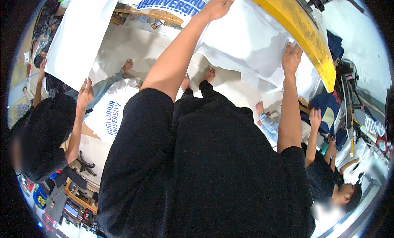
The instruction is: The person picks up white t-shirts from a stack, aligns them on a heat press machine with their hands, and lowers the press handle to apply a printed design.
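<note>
My left hand [215, 7] lies on white fabric [242, 33] at the upper middle, over blue printed lettering [168, 4], its fingers loosely extended. My right hand [292, 57] rests on the same draped fabric just below a curved yellow bar [303, 28], fingers apart and slightly bent, tips near the bar's edge. The fabric hangs in folds between my hands, above the tiled floor [156, 57].
At left, a co-worker [43, 135] holds a white sheet [78, 28]; a printed white cloth [113, 110] lies below it. At right, another person [328, 176] reaches toward dark blue items [324, 106]. Wooden shelving [127, 10] and cluttered equipment [353, 102] line the sides.
</note>
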Tool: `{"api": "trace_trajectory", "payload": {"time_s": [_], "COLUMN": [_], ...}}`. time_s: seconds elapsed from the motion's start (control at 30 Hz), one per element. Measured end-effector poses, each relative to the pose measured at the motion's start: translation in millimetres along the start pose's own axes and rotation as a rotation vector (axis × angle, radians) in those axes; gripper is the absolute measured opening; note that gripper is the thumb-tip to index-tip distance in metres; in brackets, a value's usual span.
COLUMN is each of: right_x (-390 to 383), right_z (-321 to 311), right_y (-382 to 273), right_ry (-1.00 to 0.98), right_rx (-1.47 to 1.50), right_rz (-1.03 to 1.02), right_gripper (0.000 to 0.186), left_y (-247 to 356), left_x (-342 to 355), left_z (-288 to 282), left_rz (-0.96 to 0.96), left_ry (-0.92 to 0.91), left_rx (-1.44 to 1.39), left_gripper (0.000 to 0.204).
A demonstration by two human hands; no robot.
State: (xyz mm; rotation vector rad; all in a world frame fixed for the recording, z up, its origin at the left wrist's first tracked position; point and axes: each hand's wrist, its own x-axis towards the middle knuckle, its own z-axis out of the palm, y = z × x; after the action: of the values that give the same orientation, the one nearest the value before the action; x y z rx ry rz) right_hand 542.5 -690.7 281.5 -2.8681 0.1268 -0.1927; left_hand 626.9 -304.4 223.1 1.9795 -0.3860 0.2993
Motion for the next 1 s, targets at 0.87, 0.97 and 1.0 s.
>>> {"api": "trace_trajectory", "payload": {"time_s": [0.87, 0.97, 1.0], "right_x": [-3.3, -4.5, -4.5], "right_z": [31.9, 30.3, 29.4], "right_y": [-114.0, -115.6, -117.9], "right_ry": [-0.187, -0.223, -0.223], "right_rx": [-0.137, -0.143, -0.137], "right_rz": [-0.368, -0.346, -0.341], "right_gripper": [0.072, 0.071, 0.07], "left_y": [39.9, 35.2, 33.0], "left_x": [7.6, 7.3, 8.5], "left_z": [21.9, 21.7, 19.6], "left_rz": [0.054, 0.051, 0.065], "left_ry": [0.018, -0.022, -0.016], "left_rx": [0.688, 0.664, 0.655], "left_gripper": [0.062, 0.065, 0.065]}}
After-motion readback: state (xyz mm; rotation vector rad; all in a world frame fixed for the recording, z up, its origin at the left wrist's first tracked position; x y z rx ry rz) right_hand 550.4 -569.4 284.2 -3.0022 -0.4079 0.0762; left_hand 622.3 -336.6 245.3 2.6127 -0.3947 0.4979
